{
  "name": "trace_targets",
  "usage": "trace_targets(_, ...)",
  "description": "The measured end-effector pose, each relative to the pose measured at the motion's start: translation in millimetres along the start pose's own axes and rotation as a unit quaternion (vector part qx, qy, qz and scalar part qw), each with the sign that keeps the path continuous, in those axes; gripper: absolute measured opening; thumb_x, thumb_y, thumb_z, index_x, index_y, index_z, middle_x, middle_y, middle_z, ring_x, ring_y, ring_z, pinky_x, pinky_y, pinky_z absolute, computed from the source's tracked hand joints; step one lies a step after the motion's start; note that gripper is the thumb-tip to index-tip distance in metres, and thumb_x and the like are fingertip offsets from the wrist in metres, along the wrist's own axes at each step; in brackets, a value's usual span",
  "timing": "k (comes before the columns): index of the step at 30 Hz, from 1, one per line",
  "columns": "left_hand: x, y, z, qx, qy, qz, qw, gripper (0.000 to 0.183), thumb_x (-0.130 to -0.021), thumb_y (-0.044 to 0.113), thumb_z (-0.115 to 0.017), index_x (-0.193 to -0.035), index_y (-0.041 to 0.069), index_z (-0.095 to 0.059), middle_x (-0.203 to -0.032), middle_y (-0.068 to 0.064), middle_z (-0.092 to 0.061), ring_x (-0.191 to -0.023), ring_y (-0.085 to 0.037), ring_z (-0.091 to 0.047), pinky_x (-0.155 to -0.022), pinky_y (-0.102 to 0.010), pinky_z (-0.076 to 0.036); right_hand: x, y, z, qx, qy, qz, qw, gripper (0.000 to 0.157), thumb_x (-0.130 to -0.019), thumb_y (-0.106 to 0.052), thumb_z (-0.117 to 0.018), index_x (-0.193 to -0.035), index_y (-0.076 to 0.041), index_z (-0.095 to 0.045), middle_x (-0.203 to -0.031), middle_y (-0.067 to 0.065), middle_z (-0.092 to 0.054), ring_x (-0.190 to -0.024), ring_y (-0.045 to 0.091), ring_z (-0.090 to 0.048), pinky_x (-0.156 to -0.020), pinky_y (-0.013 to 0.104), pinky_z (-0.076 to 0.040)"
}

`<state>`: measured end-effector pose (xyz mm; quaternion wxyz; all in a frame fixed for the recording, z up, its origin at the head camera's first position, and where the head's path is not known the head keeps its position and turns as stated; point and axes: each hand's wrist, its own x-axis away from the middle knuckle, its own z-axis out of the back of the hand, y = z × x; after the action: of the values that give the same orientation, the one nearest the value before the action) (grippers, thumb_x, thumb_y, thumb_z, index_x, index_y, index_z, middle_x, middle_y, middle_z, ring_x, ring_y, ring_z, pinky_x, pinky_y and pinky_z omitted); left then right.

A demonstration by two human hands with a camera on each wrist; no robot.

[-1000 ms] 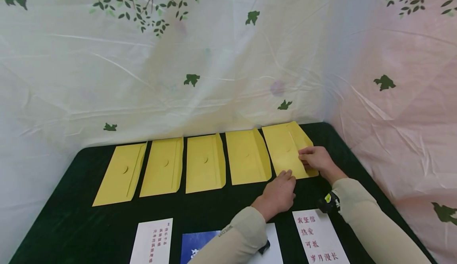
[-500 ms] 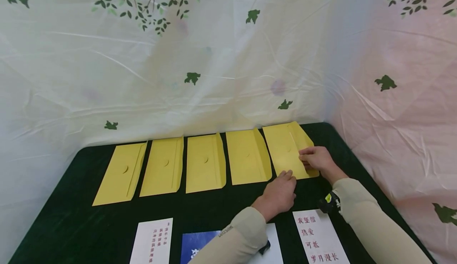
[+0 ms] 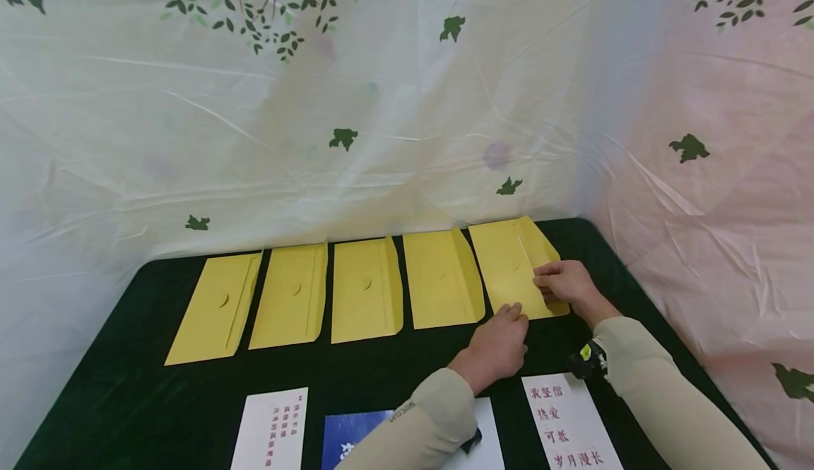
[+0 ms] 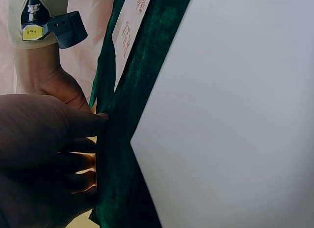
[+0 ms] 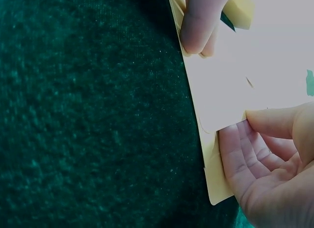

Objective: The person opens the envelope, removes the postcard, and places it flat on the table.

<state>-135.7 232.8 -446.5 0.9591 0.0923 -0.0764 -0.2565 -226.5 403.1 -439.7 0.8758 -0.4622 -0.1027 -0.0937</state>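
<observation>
A yellow paper envelope lies at the right end of a row in the head view, its side flap spread to the right. My right hand pinches the edge of its front panel. In the right wrist view the thumb is on top and the fingers are tucked beneath; whether a card is inside cannot be seen. My left hand rests its fingertips on the envelope's near edge. The left wrist view shows the left hand mostly in shadow, fingers fairly straight.
Several more yellow envelopes lie leftward on the dark green tablecloth. Nearer are a white card with red writing, a blue card, a white card partly under the left forearm and another lettered card. Curtains stand behind.
</observation>
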Motion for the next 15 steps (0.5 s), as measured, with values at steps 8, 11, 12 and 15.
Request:
trace_targets(8, -0.2, 0.6, 1.0, -0.003, 0.004, -0.006, 1.0, 0.047, -0.099, 0.033, -0.064, -0.142, 0.016, -0.057, -0.156, 0.003, -0.043, -0.141, -0.011, -0.041, -0.108, -0.026, -0.041, -0.2, -0.9, 1.5, 0.002, 0.0, -0.003, 1.0, 0.037, -0.1, -0.015, -0.064, -0.128, 0.01, -0.061, -0.11, 0.021, -0.063, -0.081, 0.022, -0.069, -0.079, 0.036, -0.06)
trace_targets(11, -0.3, 1.1, 1.2, -0.003, 0.004, -0.006, 1.0, 0.046, -0.099, 0.033, -0.065, -0.142, 0.017, -0.057, -0.156, 0.003, -0.043, -0.14, -0.011, -0.041, -0.108, -0.026, -0.042, -0.3, -0.7, 2.0, 0.001, 0.0, -0.005, 1.0, 0.038, -0.1, -0.015, -0.064, -0.128, 0.009, -0.061, -0.11, 0.021, -0.063, -0.081, 0.023, -0.069, -0.079, 0.036, -0.06)
trace_targets(12, -0.3, 1.4, 1.3, -0.003, 0.004, -0.006, 1.0, 0.047, -0.099, 0.033, -0.065, -0.142, 0.017, -0.057, -0.156, 0.003, -0.043, -0.14, -0.011, -0.041, -0.108, -0.026, -0.041, -0.3, -0.5, 2.2, 0.001, 0.001, -0.005, 1.0, 0.038, -0.099, -0.014, -0.064, -0.128, 0.01, -0.061, -0.111, 0.021, -0.063, -0.081, 0.023, -0.068, -0.079, 0.036, -0.06)
trace_targets(15, -0.4, 2.0, 1.2, -0.004, 0.006, -0.007, 1.0, 0.046, -0.099, 0.033, -0.065, -0.142, 0.017, -0.057, -0.155, 0.003, -0.043, -0.14, -0.011, -0.041, -0.108, -0.026, -0.042, -0.4, 0.1, 2.9, 0.005, 0.003, -0.002, 1.0, 0.037, -0.099, -0.014, -0.065, -0.128, 0.01, -0.062, -0.111, 0.022, -0.062, -0.08, 0.023, -0.068, -0.08, 0.036, -0.06)
